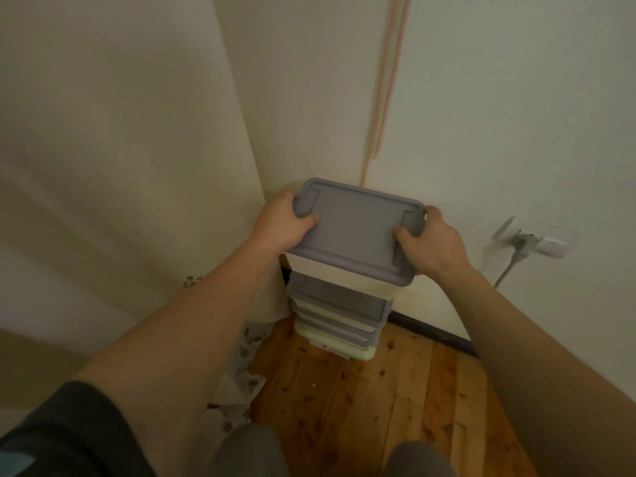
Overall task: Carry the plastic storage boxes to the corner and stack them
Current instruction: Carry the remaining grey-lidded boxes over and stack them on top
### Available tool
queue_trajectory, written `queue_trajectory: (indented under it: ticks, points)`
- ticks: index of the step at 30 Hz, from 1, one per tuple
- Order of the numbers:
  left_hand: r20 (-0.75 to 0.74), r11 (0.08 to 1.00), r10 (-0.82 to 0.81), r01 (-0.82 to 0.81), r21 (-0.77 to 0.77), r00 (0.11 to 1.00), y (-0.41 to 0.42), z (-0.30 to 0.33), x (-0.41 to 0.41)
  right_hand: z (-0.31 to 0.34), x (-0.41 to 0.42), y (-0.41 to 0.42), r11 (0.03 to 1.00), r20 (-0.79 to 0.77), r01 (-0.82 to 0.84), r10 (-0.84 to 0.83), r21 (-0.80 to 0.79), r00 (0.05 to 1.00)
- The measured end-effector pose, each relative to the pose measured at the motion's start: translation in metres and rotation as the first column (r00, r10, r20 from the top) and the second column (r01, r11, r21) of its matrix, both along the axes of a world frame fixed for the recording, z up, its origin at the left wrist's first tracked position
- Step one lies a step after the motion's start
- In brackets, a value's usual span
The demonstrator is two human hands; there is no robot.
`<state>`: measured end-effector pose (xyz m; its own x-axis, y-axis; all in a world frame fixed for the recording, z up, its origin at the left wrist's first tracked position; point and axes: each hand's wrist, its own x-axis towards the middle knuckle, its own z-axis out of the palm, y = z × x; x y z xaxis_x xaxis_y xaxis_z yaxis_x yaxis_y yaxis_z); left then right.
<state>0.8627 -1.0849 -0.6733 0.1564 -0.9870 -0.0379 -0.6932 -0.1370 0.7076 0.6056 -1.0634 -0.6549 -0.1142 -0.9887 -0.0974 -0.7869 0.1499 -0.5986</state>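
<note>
A plastic storage box with a grey lid [356, 230] is held in the room's corner, above a stack of boxes [339, 316] that stands on the floor. My left hand [280, 223] grips the box's left end, thumb on the lid. At the right end, my right hand [432, 242] holds it the same way. The stack shows grey lids and a pale green lid at the bottom. Whether the held box touches the stack is hidden by the box itself.
Cream walls meet just behind the boxes. A wall socket [538, 237] with a grey plug and cable sits on the right wall. The wooden floor [361, 401] lies below, with torn, peeling wallpaper [241, 383] along the left wall's base. My legs show at the bottom edge.
</note>
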Motion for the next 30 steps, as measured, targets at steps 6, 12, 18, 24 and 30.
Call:
queue_trajectory:
  ticks: [6, 12, 18, 24, 30]
  points:
    - [0.026, 0.999, -0.012, 0.013, -0.039, 1.000, -0.012, -0.059, 0.010, -0.058, 0.004, -0.008, 0.999, -0.017, 0.019, -0.020, -0.045, 1.000]
    - [0.041, 0.997, -0.012, 0.015, -0.078, 0.999, -0.018, -0.088, 0.010, -0.087, 0.002, -0.008, 0.996, -0.021, 0.039, -0.041, -0.081, 0.999]
    - [0.059, 0.990, 0.004, 0.005, -0.142, 0.998, -0.017, -0.099, 0.009, -0.103, -0.001, -0.012, 0.990, -0.029, 0.051, -0.055, -0.132, 0.998]
    - [0.090, 0.989, -0.011, 0.024, -0.148, 0.996, -0.017, -0.097, 0.010, -0.106, 0.000, -0.009, 0.987, -0.051, 0.048, -0.056, -0.154, 0.997]
    - [0.092, 0.989, -0.017, 0.030, -0.143, 0.996, -0.012, -0.098, 0.011, -0.104, 0.000, -0.003, 0.991, -0.075, 0.042, -0.052, -0.124, 0.996]
